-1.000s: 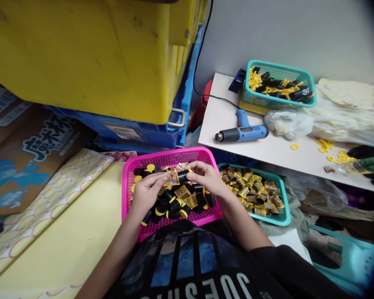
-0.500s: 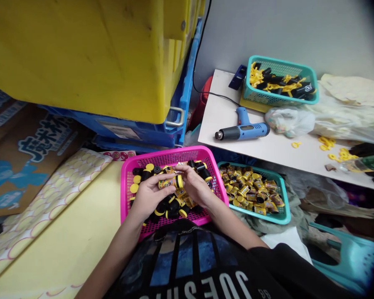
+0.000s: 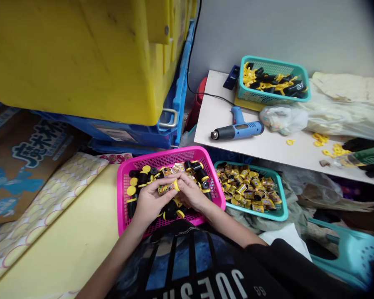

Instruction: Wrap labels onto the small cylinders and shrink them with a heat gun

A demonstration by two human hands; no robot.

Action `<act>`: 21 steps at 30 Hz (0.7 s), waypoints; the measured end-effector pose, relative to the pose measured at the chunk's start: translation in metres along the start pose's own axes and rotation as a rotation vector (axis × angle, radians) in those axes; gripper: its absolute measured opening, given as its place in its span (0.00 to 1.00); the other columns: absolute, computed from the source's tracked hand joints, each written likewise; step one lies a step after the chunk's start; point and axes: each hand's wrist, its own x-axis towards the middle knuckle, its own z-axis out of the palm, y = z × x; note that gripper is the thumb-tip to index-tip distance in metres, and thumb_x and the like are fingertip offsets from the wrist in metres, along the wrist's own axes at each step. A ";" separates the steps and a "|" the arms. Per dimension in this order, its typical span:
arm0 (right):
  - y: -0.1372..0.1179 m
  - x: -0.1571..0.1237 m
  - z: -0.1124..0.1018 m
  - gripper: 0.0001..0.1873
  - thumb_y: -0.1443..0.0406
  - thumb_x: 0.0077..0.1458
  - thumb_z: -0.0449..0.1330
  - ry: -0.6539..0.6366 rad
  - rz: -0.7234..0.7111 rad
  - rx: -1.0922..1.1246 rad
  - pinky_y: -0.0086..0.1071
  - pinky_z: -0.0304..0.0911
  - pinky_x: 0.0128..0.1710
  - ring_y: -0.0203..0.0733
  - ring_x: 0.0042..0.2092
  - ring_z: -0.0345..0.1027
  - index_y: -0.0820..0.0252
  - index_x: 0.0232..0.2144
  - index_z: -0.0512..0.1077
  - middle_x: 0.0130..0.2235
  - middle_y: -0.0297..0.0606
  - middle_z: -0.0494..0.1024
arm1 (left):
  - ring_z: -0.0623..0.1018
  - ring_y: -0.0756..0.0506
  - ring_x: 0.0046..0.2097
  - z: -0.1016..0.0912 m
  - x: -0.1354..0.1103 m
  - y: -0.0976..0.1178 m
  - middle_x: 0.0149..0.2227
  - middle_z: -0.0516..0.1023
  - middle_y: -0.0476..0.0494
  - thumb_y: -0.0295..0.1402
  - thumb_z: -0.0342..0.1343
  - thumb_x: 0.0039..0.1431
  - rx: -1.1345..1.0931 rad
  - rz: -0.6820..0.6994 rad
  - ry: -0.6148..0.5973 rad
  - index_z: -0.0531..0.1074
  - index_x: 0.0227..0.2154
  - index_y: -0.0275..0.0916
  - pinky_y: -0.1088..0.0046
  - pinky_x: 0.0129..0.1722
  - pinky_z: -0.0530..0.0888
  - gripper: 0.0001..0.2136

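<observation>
Above the pink basket (image 3: 121, 195), my left hand (image 3: 151, 199) is closed around a small yellow-capped bottle (image 3: 167, 188) with a printed yellow sleeve, lying roughly sideways. My right hand (image 3: 191, 193) is closed at the capped end, its fingertips against the yellow cap. Beneath both hands the basket holds loose black bottles (image 3: 171, 211) with yellow caps, and some printed clear sleeves (image 3: 178, 167) at the back. Just right of it, a teal basket (image 3: 282, 195) is full of sleeved bottles (image 3: 243, 187).
A blue heat gun (image 3: 238, 131) lies on the white table (image 3: 205, 120), its cord running up the wall. Behind it stands another teal basket (image 3: 274, 97) with black and yellow parts. Yellow and blue crates (image 3: 112, 62) rise at the left. A teal stool (image 3: 355, 253) is at lower right.
My right hand's fingers have come in from apart to the bottle's cap. The left hand keeps its hold on the bottle. The whole view has shifted slightly.
</observation>
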 end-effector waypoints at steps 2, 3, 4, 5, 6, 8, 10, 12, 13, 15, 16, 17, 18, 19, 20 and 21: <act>-0.004 -0.003 0.000 0.22 0.48 0.54 0.59 0.053 -0.066 -0.088 0.31 0.62 0.49 0.37 0.48 0.66 0.54 0.45 0.71 0.47 0.36 0.73 | 0.81 0.43 0.42 0.001 0.001 -0.001 0.40 0.82 0.42 0.35 0.64 0.52 0.180 0.128 0.011 0.78 0.39 0.39 0.65 0.47 0.77 0.11; -0.008 -0.005 -0.001 0.22 0.48 0.55 0.58 0.062 -0.091 -0.114 0.32 0.62 0.51 0.37 0.49 0.66 0.54 0.46 0.71 0.48 0.36 0.73 | 0.80 0.44 0.43 0.003 0.003 0.000 0.40 0.82 0.43 0.35 0.63 0.53 0.284 0.226 0.003 0.78 0.40 0.41 0.64 0.48 0.76 0.11; -0.012 -0.008 -0.003 0.23 0.48 0.54 0.58 0.066 -0.110 -0.129 0.32 0.62 0.50 0.37 0.49 0.67 0.53 0.47 0.71 0.48 0.36 0.73 | 0.79 0.44 0.44 0.006 0.004 0.001 0.41 0.82 0.44 0.35 0.63 0.54 0.384 0.336 -0.015 0.78 0.42 0.42 0.63 0.49 0.75 0.12; -0.018 -0.011 -0.008 0.24 0.48 0.53 0.60 0.067 -0.119 -0.143 0.32 0.64 0.49 0.37 0.47 0.68 0.54 0.47 0.71 0.46 0.36 0.74 | 0.78 0.43 0.47 0.010 0.005 0.002 0.43 0.81 0.44 0.35 0.63 0.54 0.469 0.446 -0.040 0.77 0.44 0.44 0.62 0.51 0.74 0.14; -0.025 -0.016 -0.014 0.25 0.49 0.51 0.62 0.083 -0.124 -0.165 0.32 0.65 0.46 0.36 0.44 0.69 0.54 0.46 0.71 0.44 0.36 0.75 | 0.77 0.41 0.50 0.014 0.007 0.004 0.47 0.79 0.42 0.36 0.64 0.53 0.534 0.539 -0.070 0.76 0.47 0.45 0.59 0.53 0.73 0.17; -0.039 -0.031 -0.037 0.23 0.50 0.47 0.65 0.221 -0.153 -0.253 0.32 0.67 0.42 0.36 0.39 0.70 0.56 0.43 0.72 0.40 0.36 0.76 | 0.72 0.38 0.56 0.023 0.009 0.006 0.58 0.70 0.38 0.38 0.64 0.53 0.606 0.630 -0.133 0.70 0.54 0.46 0.54 0.56 0.69 0.24; -0.054 -0.056 -0.072 0.22 0.50 0.49 0.62 0.509 -0.219 -0.393 0.33 0.68 0.40 0.37 0.38 0.71 0.56 0.42 0.72 0.41 0.37 0.76 | 0.68 0.37 0.60 0.028 0.011 0.003 0.65 0.60 0.37 0.38 0.61 0.56 0.631 0.595 -0.206 0.65 0.59 0.46 0.53 0.58 0.67 0.26; -0.066 -0.090 -0.117 0.24 0.49 0.52 0.57 0.868 -0.272 -0.626 0.36 0.69 0.42 0.39 0.41 0.71 0.57 0.45 0.69 0.44 0.41 0.76 | 0.68 0.39 0.61 0.028 0.013 -0.003 0.64 0.61 0.39 0.38 0.56 0.61 0.623 0.494 -0.269 0.65 0.59 0.45 0.57 0.58 0.68 0.23; -0.071 -0.108 -0.141 0.26 0.48 0.54 0.53 1.035 -0.249 -0.799 0.37 0.69 0.43 0.40 0.41 0.72 0.59 0.47 0.68 0.44 0.43 0.76 | 0.68 0.40 0.61 0.025 0.013 -0.007 0.63 0.64 0.40 0.38 0.54 0.62 0.616 0.445 -0.284 0.66 0.58 0.46 0.58 0.58 0.69 0.21; -0.077 -0.141 -0.183 0.30 0.47 0.56 0.47 1.245 -0.135 -1.042 0.43 0.67 0.47 0.45 0.44 0.71 0.64 0.49 0.66 0.46 0.50 0.75 | 0.69 0.41 0.60 0.015 0.014 -0.016 0.61 0.67 0.43 0.40 0.53 0.62 0.616 0.369 -0.273 0.71 0.53 0.46 0.59 0.58 0.69 0.17; -0.078 -0.154 -0.200 0.30 0.47 0.54 0.49 1.268 -0.084 -1.090 0.48 0.65 0.49 0.49 0.45 0.71 0.65 0.47 0.67 0.45 0.53 0.75 | 0.70 0.40 0.59 0.009 0.015 -0.019 0.60 0.68 0.43 0.41 0.53 0.62 0.624 0.342 -0.254 0.72 0.51 0.46 0.59 0.58 0.69 0.16; -0.078 -0.162 -0.213 0.30 0.46 0.52 0.53 1.271 -0.037 -1.135 0.52 0.63 0.50 0.52 0.47 0.70 0.65 0.44 0.69 0.44 0.54 0.75 | 0.70 0.40 0.59 0.002 0.015 -0.023 0.60 0.68 0.44 0.42 0.53 0.61 0.637 0.319 -0.229 0.74 0.49 0.46 0.58 0.59 0.69 0.15; -0.077 -0.165 -0.221 0.29 0.47 0.49 0.56 1.248 -0.005 -1.157 0.56 0.60 0.52 0.55 0.48 0.70 0.65 0.41 0.71 0.44 0.56 0.76 | 0.70 0.40 0.59 -0.005 0.017 -0.025 0.60 0.68 0.45 0.42 0.53 0.61 0.655 0.296 -0.199 0.75 0.48 0.46 0.58 0.59 0.68 0.15; -0.074 -0.163 -0.223 0.27 0.47 0.48 0.58 1.208 0.017 -1.185 0.58 0.58 0.53 0.57 0.48 0.69 0.65 0.39 0.73 0.43 0.56 0.76 | 0.70 0.40 0.58 -0.011 0.019 -0.027 0.60 0.68 0.45 0.43 0.53 0.60 0.673 0.270 -0.169 0.75 0.47 0.46 0.58 0.59 0.68 0.15; -0.072 -0.156 -0.221 0.25 0.48 0.48 0.59 1.162 0.024 -1.207 0.58 0.57 0.54 0.58 0.49 0.69 0.64 0.37 0.74 0.44 0.56 0.77 | 0.71 0.40 0.58 -0.017 0.021 -0.028 0.60 0.68 0.45 0.43 0.53 0.60 0.690 0.240 -0.142 0.75 0.46 0.46 0.58 0.59 0.68 0.15; -0.069 -0.144 -0.213 0.23 0.50 0.49 0.58 1.113 0.016 -1.215 0.56 0.57 0.55 0.57 0.50 0.68 0.63 0.38 0.74 0.44 0.54 0.77 | 0.71 0.40 0.58 -0.022 0.025 -0.029 0.59 0.69 0.44 0.44 0.53 0.60 0.708 0.210 -0.121 0.75 0.46 0.45 0.58 0.59 0.68 0.16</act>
